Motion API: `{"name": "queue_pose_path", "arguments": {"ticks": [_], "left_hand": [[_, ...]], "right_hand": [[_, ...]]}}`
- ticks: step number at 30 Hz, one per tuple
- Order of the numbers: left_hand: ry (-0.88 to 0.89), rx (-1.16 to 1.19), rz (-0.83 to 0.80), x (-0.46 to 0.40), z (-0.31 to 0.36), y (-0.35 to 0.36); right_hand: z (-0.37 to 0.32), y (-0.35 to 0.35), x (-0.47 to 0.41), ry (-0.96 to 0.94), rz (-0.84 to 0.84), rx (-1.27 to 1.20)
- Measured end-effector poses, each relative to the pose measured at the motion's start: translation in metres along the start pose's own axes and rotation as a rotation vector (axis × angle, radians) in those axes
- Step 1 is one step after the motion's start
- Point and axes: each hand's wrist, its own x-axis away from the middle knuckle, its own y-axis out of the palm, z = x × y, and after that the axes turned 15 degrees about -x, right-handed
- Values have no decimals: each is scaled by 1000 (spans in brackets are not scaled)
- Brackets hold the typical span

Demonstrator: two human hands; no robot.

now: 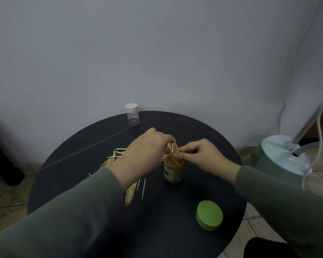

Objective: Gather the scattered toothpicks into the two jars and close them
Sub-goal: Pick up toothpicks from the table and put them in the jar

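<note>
A clear jar (172, 173) with a green-and-white label stands open in the middle of the round black table (194, 183), packed with upright toothpicks. My left hand (146, 154) grips a bundle of toothpicks (172, 147) sticking out of the jar's mouth. My right hand (201, 155) pinches the same bundle from the right, at the rim. Loose toothpicks (132, 192) lie scattered on the table under and left of my left forearm. The green lid (209, 217) lies at the front right. A second clear jar (132, 114) with a white lid stands closed at the table's far edge.
A pale green appliance base (280, 155) with a metal pole and a white cord stands on the tiled floor right of the table. A grey wall rises close behind the table. A dark object sits at the left edge of the view.
</note>
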Motion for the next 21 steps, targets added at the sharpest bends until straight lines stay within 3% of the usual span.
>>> {"name": "queue_pose_path", "arguments": {"ticks": [12,17,21], "left_hand": [[-173,433,152,5,3,10],[-144,363,125,4,8,23],[-19,165,121,2,12,22]], "right_hand": [[-4,-3,1,67,-21,86],[1,-4,-1,111,-47,150],[-1,-8,-2,86,-80,235]]}}
